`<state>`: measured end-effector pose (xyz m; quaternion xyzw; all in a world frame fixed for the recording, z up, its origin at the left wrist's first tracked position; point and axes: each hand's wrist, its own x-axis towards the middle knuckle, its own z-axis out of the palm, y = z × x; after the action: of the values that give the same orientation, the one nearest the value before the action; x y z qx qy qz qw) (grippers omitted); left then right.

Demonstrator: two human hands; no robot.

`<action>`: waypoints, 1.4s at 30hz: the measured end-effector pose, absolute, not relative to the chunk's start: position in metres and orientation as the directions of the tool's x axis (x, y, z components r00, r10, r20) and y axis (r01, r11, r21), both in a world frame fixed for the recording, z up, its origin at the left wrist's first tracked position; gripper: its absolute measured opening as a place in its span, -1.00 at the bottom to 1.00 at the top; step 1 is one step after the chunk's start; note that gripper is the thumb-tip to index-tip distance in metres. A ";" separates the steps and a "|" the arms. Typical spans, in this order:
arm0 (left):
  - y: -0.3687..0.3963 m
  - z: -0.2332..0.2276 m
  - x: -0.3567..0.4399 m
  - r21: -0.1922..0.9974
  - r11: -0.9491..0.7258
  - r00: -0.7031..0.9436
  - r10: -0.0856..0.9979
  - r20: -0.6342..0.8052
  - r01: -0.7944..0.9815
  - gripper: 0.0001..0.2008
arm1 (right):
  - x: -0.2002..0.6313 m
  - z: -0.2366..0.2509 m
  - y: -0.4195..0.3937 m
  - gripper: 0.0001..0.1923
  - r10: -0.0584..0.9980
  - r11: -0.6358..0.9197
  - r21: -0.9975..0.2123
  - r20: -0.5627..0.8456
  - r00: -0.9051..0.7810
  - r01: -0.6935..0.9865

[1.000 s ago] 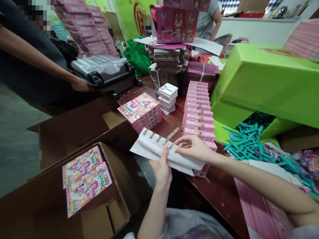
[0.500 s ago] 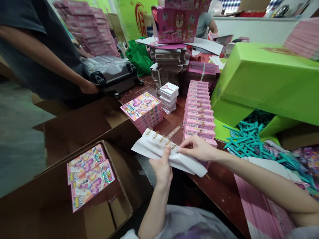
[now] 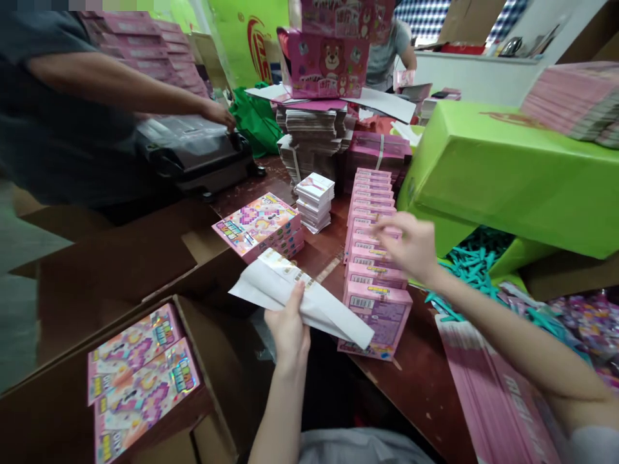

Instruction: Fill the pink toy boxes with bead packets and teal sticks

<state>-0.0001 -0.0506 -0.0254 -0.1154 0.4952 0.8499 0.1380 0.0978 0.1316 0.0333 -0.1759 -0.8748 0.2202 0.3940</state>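
Observation:
In my left hand (image 3: 287, 322), the thumb presses on a folded white sheet of stickers (image 3: 329, 308); small gold-marked labels run along its upper edge. My right hand (image 3: 410, 245) hangs over a long row of pink boxes (image 3: 370, 248), thumb and fingertips pinched together. Motion blurs it, and anything tiny between the fingertips is too unclear to name. The boxes stand on edge, one behind another, with barcodes on their upward sides. The nearest box (image 3: 380, 319) is partly covered by the sheet.
A stack of printed pink boxes (image 3: 261, 222) and a pile of white cards (image 3: 315, 196) stand on the table. An open carton (image 3: 207, 386) holds more boxes at left. Teal sticks (image 3: 478, 258) spill from a green box (image 3: 522, 167). A person's arm (image 3: 130, 84) reaches over a grey suitcase (image 3: 188, 145).
My right hand has left the sticker sheet and moved up and right over the box row. The view has shifted, and the other person's hand has moved along the suitcase.

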 end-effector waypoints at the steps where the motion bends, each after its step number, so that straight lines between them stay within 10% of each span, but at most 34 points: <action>1: -0.047 -0.023 -0.007 0.819 -0.465 -0.940 0.125 -0.317 -0.337 -0.56 | 0.089 0.036 0.166 -0.86 0.572 0.789 -0.577 0.566 -0.593 0.210; 8: -0.021 -0.010 -0.034 0.860 -0.435 -0.962 0.166 -0.215 -0.267 -0.55 | 0.045 0.002 0.325 -0.80 0.604 0.564 -0.745 0.079 -0.793 0.356; 18: -0.004 -0.019 -0.047 0.882 -0.385 -0.957 0.204 -0.204 -0.270 -0.51 | 0.035 -0.003 0.338 -0.78 0.470 0.719 -0.600 0.047 -0.881 0.351; 28: 0.025 -0.010 -0.060 0.897 -0.378 -0.958 0.250 -0.142 -0.232 -0.50 | 0.040 -0.004 0.327 -0.85 0.353 0.892 -0.367 0.204 -0.913 0.263; 33: 0.046 -0.003 -0.069 0.891 -0.396 -0.938 0.336 -0.083 -0.221 -0.48 | 0.039 0.028 0.267 -0.66 0.547 0.794 -0.560 0.484 -0.683 0.239; 38: 0.066 0.003 -0.073 0.877 -0.425 -0.916 0.398 -0.042 -0.225 -0.49 | 0.020 0.043 0.187 -0.75 0.427 0.635 -0.770 0.277 -0.861 0.067; 42: 0.076 -0.001 -0.080 0.863 -0.412 -0.896 0.433 -0.096 -0.292 -0.53 | 0.018 0.031 0.159 -0.81 0.322 0.827 -0.560 0.547 -0.772 -0.052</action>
<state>-0.0804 0.0755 -0.0006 0.0710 0.4970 0.8374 0.2163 0.0184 0.1588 0.0310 -0.0752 -0.8973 0.2846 0.3289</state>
